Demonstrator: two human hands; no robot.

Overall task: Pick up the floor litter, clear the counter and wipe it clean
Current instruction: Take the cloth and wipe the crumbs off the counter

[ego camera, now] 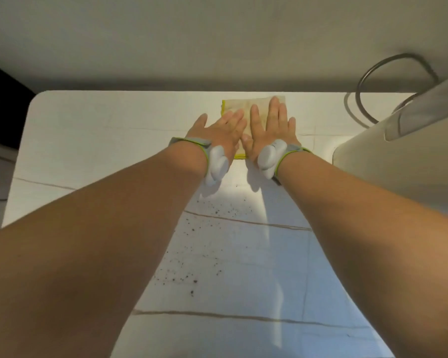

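Note:
A folded beige cloth with a yellow-green hem (243,105) lies flat on the white marbled counter (101,140), near its back edge. Both my hands press down on it, palms flat and fingers spread. My left hand (219,131) covers the cloth's left part. My right hand (269,127) covers its right part, thumbs almost touching. Each wrist carries a grey band with a white sensor. Dark crumbs (189,267) are scattered over the counter between my forearms, closer to me than the cloth.
A pale wall rises right behind the counter. A large grey-white appliance (398,151) stands at the right, with a dark cable (388,81) looping behind it. The counter's rounded left corner drops to dark floor (0,107).

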